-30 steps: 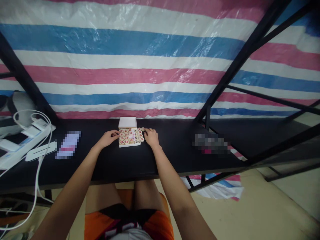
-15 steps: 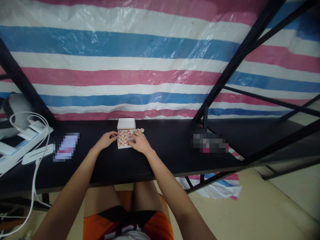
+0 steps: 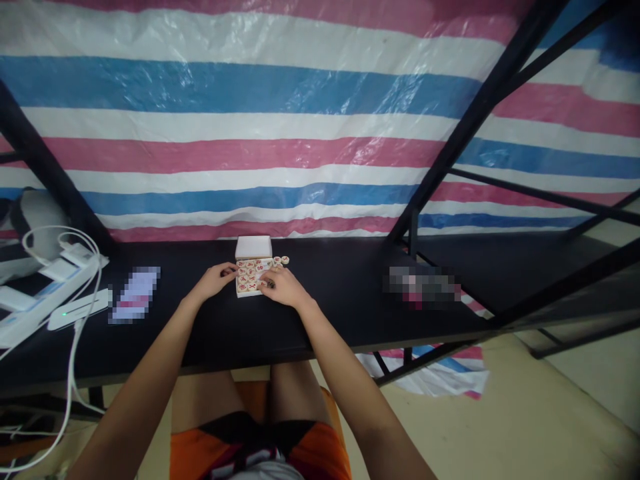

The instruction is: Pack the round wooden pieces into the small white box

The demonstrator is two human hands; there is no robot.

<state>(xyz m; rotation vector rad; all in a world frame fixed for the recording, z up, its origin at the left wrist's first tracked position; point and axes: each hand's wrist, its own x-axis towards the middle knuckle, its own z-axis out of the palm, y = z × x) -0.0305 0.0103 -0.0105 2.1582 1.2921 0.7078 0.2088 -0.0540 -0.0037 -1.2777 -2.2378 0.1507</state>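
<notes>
A shallow white box [image 3: 249, 293] holds several round cream pieces [image 3: 243, 280] with red markings, laid in rows. At its left edge is my left hand [image 3: 216, 280], its fingers curled against the box side. My right hand [image 3: 284, 285] lies over the right part of the box, its fingertips on the pieces there; what lies under the palm is hidden. Two loose round pieces [image 3: 285, 260] sit just behind my right hand on the black desk [image 3: 225, 333]. Behind the open box stands a white box lid [image 3: 253, 247].
A blurred phone-like item [image 3: 135, 295], a white device [image 3: 80, 310] and a power strip with cables [image 3: 50, 287] lie on the left. A blurred dark object [image 3: 423, 285] is at the right. Black metal frame bars [image 3: 450, 133] rise on both sides.
My right hand has shifted slightly right, showing more of the pieces in the box. My left hand stays at the box's left edge. The view has moved slightly.
</notes>
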